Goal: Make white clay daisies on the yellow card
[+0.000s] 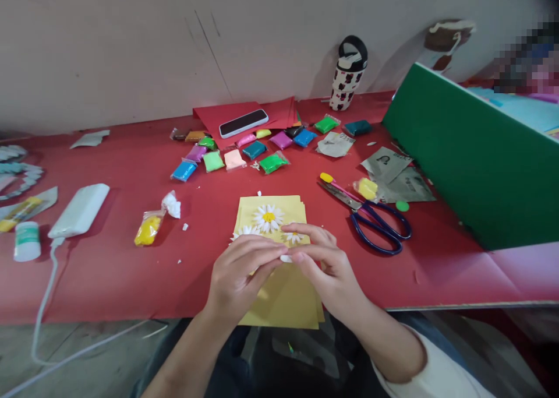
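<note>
Between the fingertips of both my hands is a small white piece of modelling clay. My left hand has its fingers pressed together against one side of it. My right hand pinches it from the other side with thumb and fingers. Beneath them lies a stack of yellow paper reaching over the table's front edge. White clay daisies with yellow centres sit on the paper: a full daisy at the top, others partly hidden behind my hands.
Scissors lie right of the paper. Packets of coloured clay, a phone and a patterned tumbler are behind. Left are yellow clay and a white power bank with cable. A green board stands right.
</note>
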Available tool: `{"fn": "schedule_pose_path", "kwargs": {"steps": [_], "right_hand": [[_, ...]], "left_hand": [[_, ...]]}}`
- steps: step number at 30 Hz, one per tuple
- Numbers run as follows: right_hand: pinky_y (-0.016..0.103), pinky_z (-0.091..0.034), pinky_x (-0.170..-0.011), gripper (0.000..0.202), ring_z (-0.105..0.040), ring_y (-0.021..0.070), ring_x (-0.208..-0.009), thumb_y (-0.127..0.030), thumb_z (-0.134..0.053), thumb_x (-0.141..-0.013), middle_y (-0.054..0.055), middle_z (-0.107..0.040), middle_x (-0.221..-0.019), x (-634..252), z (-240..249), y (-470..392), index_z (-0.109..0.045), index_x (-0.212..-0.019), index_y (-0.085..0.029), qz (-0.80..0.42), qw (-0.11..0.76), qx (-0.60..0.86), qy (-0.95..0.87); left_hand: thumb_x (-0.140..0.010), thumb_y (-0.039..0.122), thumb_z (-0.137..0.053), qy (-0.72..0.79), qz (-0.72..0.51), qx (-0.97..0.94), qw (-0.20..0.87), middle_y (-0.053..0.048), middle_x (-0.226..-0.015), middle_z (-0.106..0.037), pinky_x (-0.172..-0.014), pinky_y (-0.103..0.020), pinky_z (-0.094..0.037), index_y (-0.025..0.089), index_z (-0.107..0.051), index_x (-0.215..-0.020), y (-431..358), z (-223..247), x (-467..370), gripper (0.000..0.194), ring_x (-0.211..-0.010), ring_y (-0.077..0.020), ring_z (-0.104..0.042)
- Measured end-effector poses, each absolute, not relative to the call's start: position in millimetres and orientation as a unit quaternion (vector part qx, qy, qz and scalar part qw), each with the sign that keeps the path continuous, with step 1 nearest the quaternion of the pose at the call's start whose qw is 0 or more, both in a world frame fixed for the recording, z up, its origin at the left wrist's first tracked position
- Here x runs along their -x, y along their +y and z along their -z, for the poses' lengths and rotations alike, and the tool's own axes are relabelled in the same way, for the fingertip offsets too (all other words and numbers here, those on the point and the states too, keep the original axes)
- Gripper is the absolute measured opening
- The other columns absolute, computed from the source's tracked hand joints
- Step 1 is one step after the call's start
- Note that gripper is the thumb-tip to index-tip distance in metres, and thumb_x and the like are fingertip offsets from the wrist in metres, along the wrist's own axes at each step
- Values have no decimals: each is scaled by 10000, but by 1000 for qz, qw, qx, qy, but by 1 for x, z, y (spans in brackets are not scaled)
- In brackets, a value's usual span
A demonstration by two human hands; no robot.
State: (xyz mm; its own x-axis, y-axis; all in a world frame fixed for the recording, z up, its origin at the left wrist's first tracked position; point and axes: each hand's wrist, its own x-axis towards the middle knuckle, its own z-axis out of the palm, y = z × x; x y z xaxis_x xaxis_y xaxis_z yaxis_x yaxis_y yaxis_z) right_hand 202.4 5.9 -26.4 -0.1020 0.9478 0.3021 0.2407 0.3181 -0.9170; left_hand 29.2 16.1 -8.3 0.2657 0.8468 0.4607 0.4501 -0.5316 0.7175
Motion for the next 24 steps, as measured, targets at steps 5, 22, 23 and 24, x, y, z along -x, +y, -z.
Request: {"fn": "schedule_pose_path", "kwargs": {"steps": [5,22,23,24], "right_hand": [[423,-288,-951,208,-608,208,-1055,-286,-550,-898,7,-692,-1069,-208,27,16,-706,-761,-273,-265,460,531,-661],[311,-340,-739,99,-623,155,-758,-248,-651,-838,1,-699,-796,-247,40,20,-660,-746,-213,-161,211,458,-848],[305,-343,-731,96,-630,149,-764,-237,-650,-841,-3,-705,-801,-245,40,20,-657,-748,-213,-160,240,446,-847],[300,-347,-727,80,-638,142,-774,-235,-652,-845,-7,-714,-817,-242,39,20,-657,-768,-214,-157,277,433,-843]], "left_hand": [[-858,177,-632,449,-403,-786,136,4,-927,-765,-819,-330,-528,310,-731,-1004,21,15,-26,220,-878,-186,-694],[-894,151,-538,490,-349,-798,34,-73,-1077,-716,-977,-389,-456,196,-668,-1085,23,23,-5,236,-1079,-212,-608],[-894,173,-547,489,-347,-798,60,-68,-1070,-719,-971,-379,-459,202,-669,-1087,21,23,-7,230,-1071,-209,-613],[-892,208,-564,491,-341,-796,98,-60,-1060,-723,-955,-363,-469,211,-673,-1085,19,22,-9,222,-1055,-203,-622]]}}
